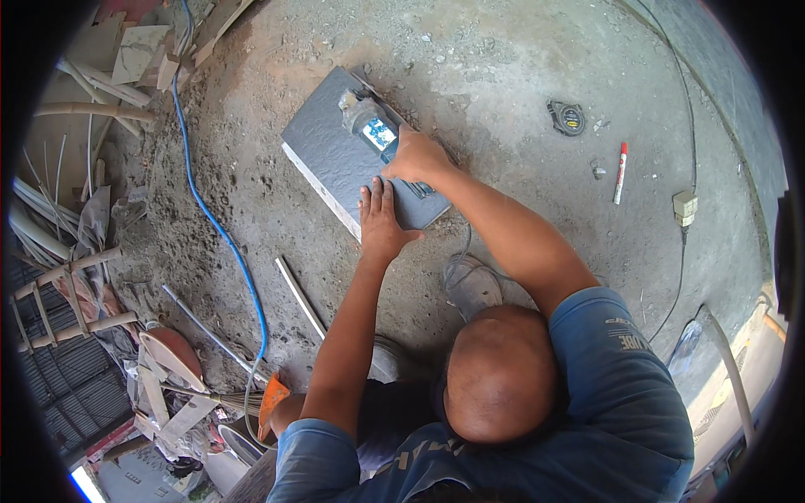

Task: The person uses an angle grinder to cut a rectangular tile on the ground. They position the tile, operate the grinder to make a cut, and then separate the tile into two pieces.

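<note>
A dark grey slab-like tile [317, 126] with a rough face and pale edges lies slanted on the dusty ground. On top of it is a blue angle grinder [375, 132] with a grey, dusty head at its far end. My right hand [417, 158] is wrapped round the grinder's body. Close beside it, my left hand [382, 225] rests on the tile's near edge, its fingers stretched flat over the surface and the thumb out to the right. The grinder's disc cannot be made out.
To the right lie a tape measure [568, 118], a red-capped marker [620, 173] and a cable with a pale connector [685, 206]. A blue hose [204, 189] runs along the left. Scrap, pipes and a wooden ladder [71, 267] crowd the left side. A thin white strip [299, 297] lies nearer me.
</note>
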Available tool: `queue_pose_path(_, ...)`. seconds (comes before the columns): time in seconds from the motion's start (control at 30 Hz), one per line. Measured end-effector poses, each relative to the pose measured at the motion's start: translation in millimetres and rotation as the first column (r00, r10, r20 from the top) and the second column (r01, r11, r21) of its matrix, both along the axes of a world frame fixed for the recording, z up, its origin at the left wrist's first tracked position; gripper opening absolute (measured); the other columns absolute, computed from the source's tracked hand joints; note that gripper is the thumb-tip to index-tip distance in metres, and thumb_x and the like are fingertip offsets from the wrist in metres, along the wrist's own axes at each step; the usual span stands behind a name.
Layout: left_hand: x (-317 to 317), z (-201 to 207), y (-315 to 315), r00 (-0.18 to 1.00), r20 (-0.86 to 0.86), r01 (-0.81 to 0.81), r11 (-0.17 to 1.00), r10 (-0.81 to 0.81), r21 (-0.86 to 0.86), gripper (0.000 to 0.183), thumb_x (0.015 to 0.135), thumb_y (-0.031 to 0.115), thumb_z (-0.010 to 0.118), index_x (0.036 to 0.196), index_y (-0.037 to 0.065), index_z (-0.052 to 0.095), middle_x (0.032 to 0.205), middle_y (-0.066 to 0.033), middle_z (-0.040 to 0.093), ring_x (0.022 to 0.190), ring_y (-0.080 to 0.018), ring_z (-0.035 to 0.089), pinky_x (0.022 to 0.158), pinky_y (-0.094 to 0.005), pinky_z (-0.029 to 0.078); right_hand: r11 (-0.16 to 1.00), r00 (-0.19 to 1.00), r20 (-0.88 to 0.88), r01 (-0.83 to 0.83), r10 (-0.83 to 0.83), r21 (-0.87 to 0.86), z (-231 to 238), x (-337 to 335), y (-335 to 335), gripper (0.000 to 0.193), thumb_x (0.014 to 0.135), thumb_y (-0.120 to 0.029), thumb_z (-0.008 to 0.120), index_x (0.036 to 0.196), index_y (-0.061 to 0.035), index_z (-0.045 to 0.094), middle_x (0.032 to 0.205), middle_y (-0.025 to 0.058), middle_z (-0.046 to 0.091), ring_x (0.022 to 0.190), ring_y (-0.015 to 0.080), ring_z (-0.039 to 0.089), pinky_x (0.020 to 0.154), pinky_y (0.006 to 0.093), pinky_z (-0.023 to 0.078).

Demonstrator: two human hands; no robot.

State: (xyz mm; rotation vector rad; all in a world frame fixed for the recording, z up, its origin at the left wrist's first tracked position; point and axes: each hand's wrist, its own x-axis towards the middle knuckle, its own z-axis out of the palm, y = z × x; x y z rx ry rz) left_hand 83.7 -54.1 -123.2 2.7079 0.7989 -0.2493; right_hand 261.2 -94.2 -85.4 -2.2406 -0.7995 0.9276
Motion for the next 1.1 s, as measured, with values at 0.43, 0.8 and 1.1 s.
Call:
queue_pose_path(0.43, 1, 2, -1, 1.000, -0.008, -0.012, 1.000, 0.012, -0.007, 0.130, 0.046, 0.037, 0.095, 0.151, 0.003, 0.026, 0.159, -0.0183, 0.022, 0.147, -0.0421, 0.016, 0.120, -0.0494, 0.019, 1.000, 1.000, -0.011, 0.011, -0.011, -0.015, 1, -3, -7, 0.079, 0.063, -0.028, 0.081, 0.125, 0.0062, 0.045, 0.117, 0.0290, 0.063, 0.112, 0.0395, 0.063, 0.093, 0.0425, 0.052)
queue_pose_path(0.8, 1, 1, -1, 1.000, -0.003, -0.015, 1.000, 0.015, -0.018, 0.127, 0.047, 0.036, 0.095, 0.150, 0.004, 0.029, 0.159, -0.0182, 0.021, 0.147, -0.0421, 0.016, 0.120, -0.0499, 0.020, 1.000, 1.000, -0.014, 0.000, 0.000, -0.021, 2, -3, -13, 0.082, 0.063, -0.029, 0.081, 0.127, 0.0066, 0.045, 0.120, 0.0296, 0.061, 0.115, 0.0400, 0.061, 0.095, 0.0422, 0.051)
queue_pose_path(1.1, 0, 1, -1, 1.000, -0.005, -0.011, 1.000, 0.011, -0.011, 0.127, 0.047, 0.037, 0.095, 0.150, 0.004, 0.028, 0.159, -0.0188, 0.021, 0.147, -0.0426, 0.015, 0.119, -0.0513, 0.020, 0.999, 0.999, -0.033, -0.020, 0.019, -0.045, -4, -3, -14, 0.087, 0.065, -0.032, 0.081, 0.132, 0.0065, 0.042, 0.127, 0.0289, 0.058, 0.117, 0.0391, 0.060, 0.096, 0.0418, 0.050)
